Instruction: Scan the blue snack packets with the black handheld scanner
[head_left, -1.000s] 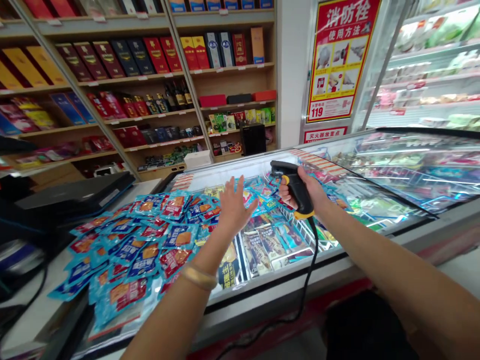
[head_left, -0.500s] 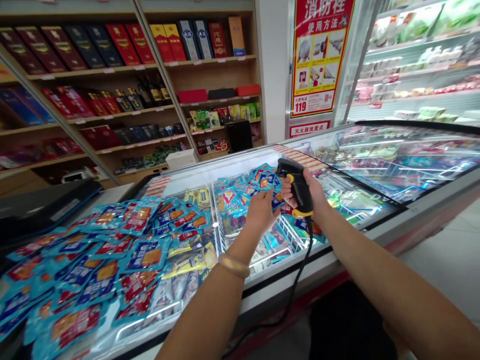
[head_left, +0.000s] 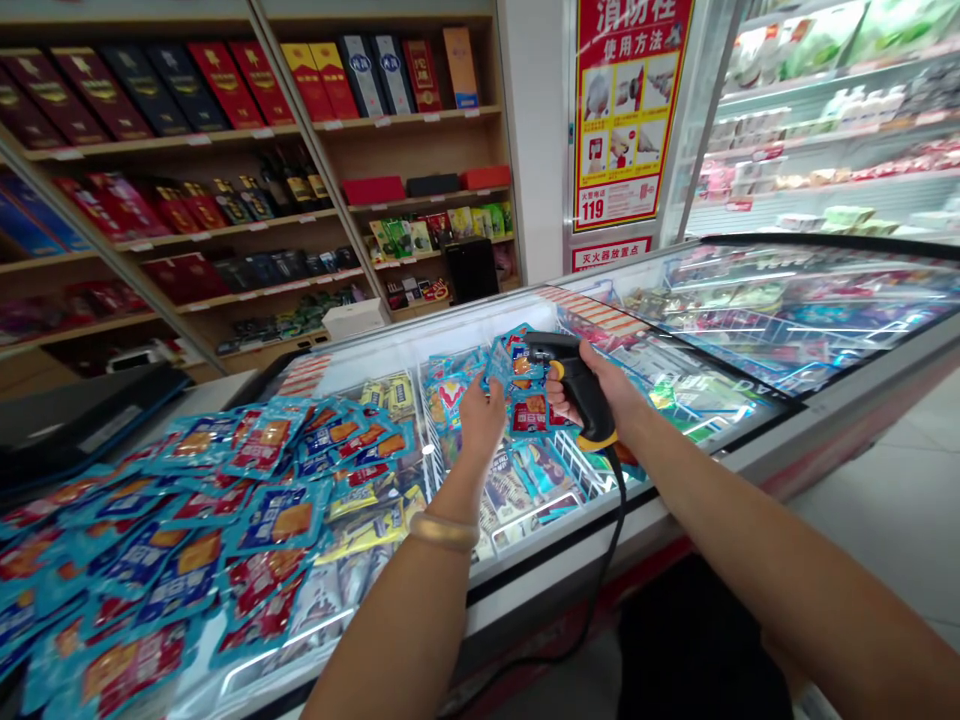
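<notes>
One left hand (head_left: 481, 420), one right hand (head_left: 609, 385), one barcode scanner (head_left: 579, 385), one chest freezer (head_left: 675, 510).

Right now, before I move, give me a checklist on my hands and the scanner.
Grip: right hand wrapped around the handle of the barcode scanner: ok.
Cord: scanner cord hangs in a loose curve over the front rim of the chest freezer, no visible snag: ok.
Aim: scanner's read window on a barcode: cannot tell, it faces away from view.
Left hand: left hand at the blue snack packets; whether it grips one: cannot tell.
Access: sliding glass lid covers only the right side, leaving the left side open: ok.
</notes>
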